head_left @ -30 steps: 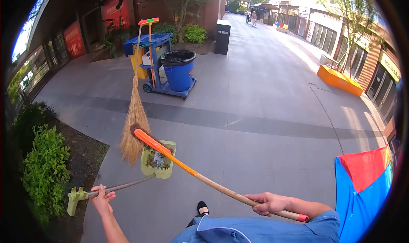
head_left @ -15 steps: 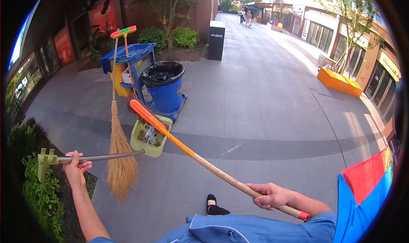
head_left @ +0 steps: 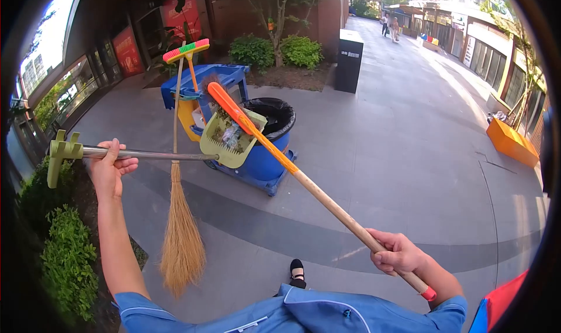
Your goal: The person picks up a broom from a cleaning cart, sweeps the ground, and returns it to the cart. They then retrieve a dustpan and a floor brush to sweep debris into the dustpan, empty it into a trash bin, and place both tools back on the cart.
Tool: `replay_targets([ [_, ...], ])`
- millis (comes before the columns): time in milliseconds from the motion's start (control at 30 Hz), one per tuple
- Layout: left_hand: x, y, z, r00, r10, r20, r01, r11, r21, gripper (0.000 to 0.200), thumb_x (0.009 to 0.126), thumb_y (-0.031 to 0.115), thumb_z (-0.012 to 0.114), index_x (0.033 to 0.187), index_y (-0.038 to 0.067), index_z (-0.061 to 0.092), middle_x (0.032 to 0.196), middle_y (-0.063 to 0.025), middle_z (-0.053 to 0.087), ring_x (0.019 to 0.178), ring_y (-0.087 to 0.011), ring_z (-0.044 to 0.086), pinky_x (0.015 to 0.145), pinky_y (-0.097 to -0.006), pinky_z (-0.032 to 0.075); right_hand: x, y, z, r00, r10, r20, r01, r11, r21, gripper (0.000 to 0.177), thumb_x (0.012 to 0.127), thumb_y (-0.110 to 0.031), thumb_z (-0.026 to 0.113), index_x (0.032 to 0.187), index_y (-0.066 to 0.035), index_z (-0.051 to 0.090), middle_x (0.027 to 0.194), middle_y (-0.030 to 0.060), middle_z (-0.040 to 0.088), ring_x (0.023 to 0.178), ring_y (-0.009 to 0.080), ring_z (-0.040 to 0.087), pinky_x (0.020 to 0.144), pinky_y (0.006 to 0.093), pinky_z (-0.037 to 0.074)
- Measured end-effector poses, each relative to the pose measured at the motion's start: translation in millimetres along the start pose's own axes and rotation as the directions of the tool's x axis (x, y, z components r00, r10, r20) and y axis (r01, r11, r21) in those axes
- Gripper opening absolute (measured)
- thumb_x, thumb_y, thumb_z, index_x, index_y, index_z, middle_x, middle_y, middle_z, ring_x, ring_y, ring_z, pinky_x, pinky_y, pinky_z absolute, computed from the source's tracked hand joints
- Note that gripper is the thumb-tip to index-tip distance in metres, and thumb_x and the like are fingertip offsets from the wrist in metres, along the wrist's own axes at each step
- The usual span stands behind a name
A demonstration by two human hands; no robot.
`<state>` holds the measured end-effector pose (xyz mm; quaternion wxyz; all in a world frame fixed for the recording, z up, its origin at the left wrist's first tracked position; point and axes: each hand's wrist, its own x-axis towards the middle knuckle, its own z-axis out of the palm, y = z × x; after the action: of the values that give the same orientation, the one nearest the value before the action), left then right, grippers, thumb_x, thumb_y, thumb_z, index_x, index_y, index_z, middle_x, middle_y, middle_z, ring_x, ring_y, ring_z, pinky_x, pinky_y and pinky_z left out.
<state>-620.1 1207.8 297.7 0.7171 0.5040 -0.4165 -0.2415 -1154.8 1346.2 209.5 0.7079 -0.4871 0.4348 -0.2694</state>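
Observation:
My left hand (head_left: 109, 168) is closed around the metal pole of a long-handled dustpan (head_left: 213, 139). Its light green pan holds leaves and litter and is raised in front of the blue trash bin (head_left: 267, 158), lined with a black bag. Closed on a wooden handle, my right hand (head_left: 397, 253) holds a broom (head_left: 333, 204) with an orange head. That head lies across the pan, its dark bristles showing past the pan's far side. Behind the dustpan pole stands a straw broom (head_left: 182, 245), bristles down.
The bin rides on a blue cleaning cart (head_left: 225, 76) with a colourful push brush (head_left: 186, 50). Shrubs (head_left: 69, 257) line the left side. A black box-shaped bin (head_left: 349, 61) and an orange planter (head_left: 511, 141) stand farther off. Two people (head_left: 390, 27) are in the distance.
The cart and bin appear nearer. Both hands have risen a little, and the dustpan with the broom head over it has gone from beside the bin up in front of its rim.

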Motion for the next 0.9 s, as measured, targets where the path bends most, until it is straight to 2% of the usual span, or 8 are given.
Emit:
replay_targets([
  [200,82,-62,126,0.994,0.05,0.093,-0.051,0.999,0.008,0.011,0.085,0.009,0.063,0.086,0.006,0.053,0.079,-0.0076,0.059,0.057,-0.018,0.063,0.051,-0.0264,0.054,107,-49,-102,0.999,-0.043,-0.02,0.044,0.998,0.035,0.063,0.087,-0.002,0.049,0.143,-0.005,0.022,0.066,0.0009,0.044,0.051,0.008,0.042,0.042,0.0239,0.04],
  [333,108,-141,213,0.91,0.188,0.37,-0.256,0.955,0.147,0.009,0.082,0.001,0.061,0.085,0.003,0.053,0.084,-0.01,0.06,0.073,-0.0183,0.063,0.061,-0.0273,0.052,170,-49,-163,0.998,-0.056,0.02,0.055,0.997,0.052,0.063,0.087,-0.002,0.049,0.144,-0.005,0.02,0.066,0.0009,0.044,0.051,0.008,0.042,0.043,0.0237,0.04],
  [400,104,-171,257,0.547,0.542,0.638,-0.82,0.499,0.279,0.012,0.074,-0.001,0.062,0.082,0.004,0.054,0.089,-0.0134,0.061,0.07,-0.0234,0.062,0.062,-0.0305,0.051,202,-37,-194,0.997,-0.078,0.008,0.076,0.987,0.141,0.063,0.087,0.0,0.048,0.144,-0.009,0.022,0.063,0.0026,0.045,0.049,0.0081,0.041,0.04,0.0234,0.038],
  [467,85,-232,287,0.518,0.449,0.728,-0.796,0.565,0.218,0.013,0.067,0.002,0.062,0.077,0.006,0.054,0.094,-0.0139,0.061,0.07,-0.0282,0.06,0.063,-0.0343,0.05,231,-22,-232,0.996,-0.055,0.068,0.047,0.994,0.102,0.064,0.088,-0.001,0.047,0.145,-0.012,0.02,0.063,0.0016,0.043,0.051,0.0073,0.042,0.042,0.0228,0.039],
  [567,25,-272,339,0.49,0.236,0.839,-0.84,0.386,0.382,0.011,0.065,0.011,0.059,0.074,0.008,0.054,0.097,-0.0092,0.063,0.073,-0.0268,0.059,0.062,-0.0358,0.049,262,49,-304,0.997,0.037,0.068,-0.04,0.998,0.045,0.067,0.087,-0.006,0.051,0.145,-0.009,0.018,0.07,0.0045,0.05,0.056,0.0129,0.051,0.052,0.0272,0.047],
  [633,3,-298,357,0.509,0.138,0.85,-0.827,0.351,0.439,0.009,0.064,0.011,0.058,0.072,0.008,0.054,0.099,-0.0084,0.063,0.073,-0.0263,0.058,0.062,-0.0364,0.049,284,83,-344,0.996,-0.094,-0.006,0.07,0.783,-0.617,0.072,0.084,-0.012,0.057,0.145,-0.01,0.018,0.08,0.0131,0.061,0.067,0.0258,0.062,0.065,0.0353,0.05],
  [767,8,-327,389,0.575,0.179,0.798,-0.784,0.398,0.476,0.011,0.064,0.008,0.059,0.074,0.005,0.056,0.1,-0.0117,0.062,0.073,-0.0282,0.058,0.062,-0.0376,0.049,306,127,-406,0.991,0.129,-0.033,-0.123,0.782,-0.611,0.059,0.08,-0.015,0.061,0.134,-0.006,0.036,0.088,0.0217,0.064,0.08,0.0387,0.063,0.071,0.043,0.049],
  [900,21,-307,421,0.636,0.122,0.762,-0.718,0.454,0.527,0.014,0.064,0.006,0.059,0.077,0.003,0.057,0.099,-0.0151,0.062,0.072,-0.0313,0.057,0.064,-0.0392,0.049,341,154,-441,0.934,0.321,-0.158,-0.34,0.66,-0.67,0.043,0.077,-0.018,0.062,0.115,-0.004,0.049,0.087,0.0218,0.063,0.08,0.039,0.063,0.071,0.0438,0.049],
])
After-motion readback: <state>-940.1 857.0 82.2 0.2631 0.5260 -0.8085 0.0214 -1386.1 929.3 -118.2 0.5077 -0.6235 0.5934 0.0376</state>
